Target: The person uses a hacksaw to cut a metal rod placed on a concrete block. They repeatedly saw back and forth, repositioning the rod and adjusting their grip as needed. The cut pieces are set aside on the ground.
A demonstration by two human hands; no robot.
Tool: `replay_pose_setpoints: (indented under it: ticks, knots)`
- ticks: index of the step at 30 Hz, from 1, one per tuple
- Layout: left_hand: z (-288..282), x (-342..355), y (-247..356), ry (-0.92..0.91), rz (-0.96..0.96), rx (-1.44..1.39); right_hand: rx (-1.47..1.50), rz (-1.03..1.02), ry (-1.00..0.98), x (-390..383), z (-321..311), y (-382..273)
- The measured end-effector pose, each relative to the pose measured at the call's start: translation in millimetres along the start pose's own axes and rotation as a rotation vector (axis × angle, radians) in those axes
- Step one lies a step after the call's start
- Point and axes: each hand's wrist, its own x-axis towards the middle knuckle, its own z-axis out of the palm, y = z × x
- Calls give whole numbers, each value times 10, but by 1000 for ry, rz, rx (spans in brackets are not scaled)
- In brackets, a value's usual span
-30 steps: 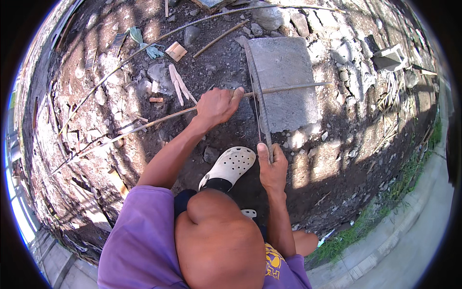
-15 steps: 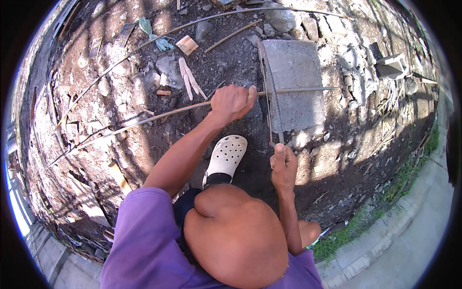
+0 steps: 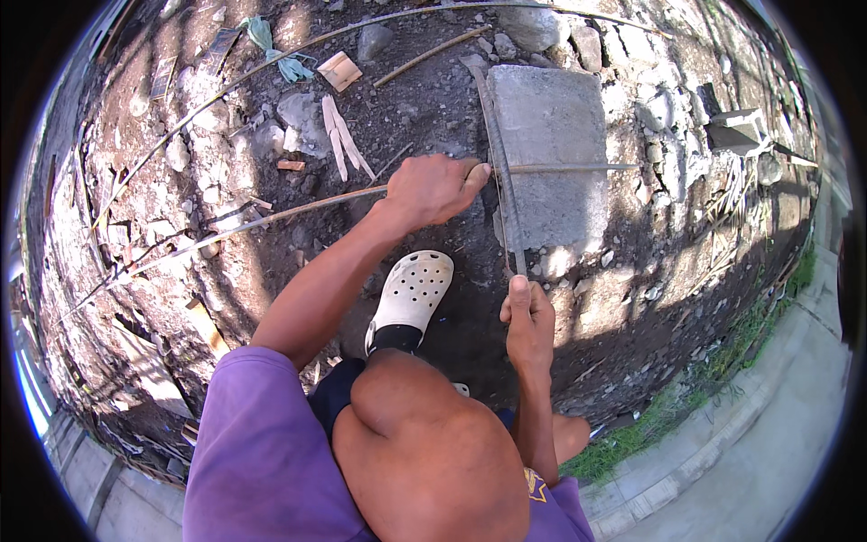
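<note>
My left hand [image 3: 432,188] is closed around a long thin rebar rod [image 3: 298,213], pressing it down close to the left edge of a grey concrete block [image 3: 560,122]. The rod's right end lies across the block. In my right hand [image 3: 529,321] is the handle of a hacksaw [image 3: 503,172], its fingers wrapped round the grip with the thumb on top. The saw's frame points away from me and crosses the rod just right of my left hand. Its thin blade is partly hidden by the frame, so contact with the rod cannot be seen clearly.
My foot in a white clog [image 3: 417,287] stands below the rod. A second long rod [image 3: 298,43] arcs across the far ground. Wood scraps [image 3: 340,70], stones [image 3: 302,122] and a hollow block [image 3: 736,132] lie about. A concrete curb [image 3: 713,461] runs at lower right.
The view has shifted slightly. The hacksaw's far end has swung a little left, and my right hand sits slightly nearer me. My left hand keeps its hold on the rod.
</note>
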Motion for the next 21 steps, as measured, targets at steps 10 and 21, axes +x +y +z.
replay_pose_setpoints:
  ticks: [10,21]
  knots:
    - [13,102,-19,-102,-53,78,116,8,-104,-68,100,-12]
    - [73,112,-21,-3,-58,107,-8,-93,-73,-82,49,-91]
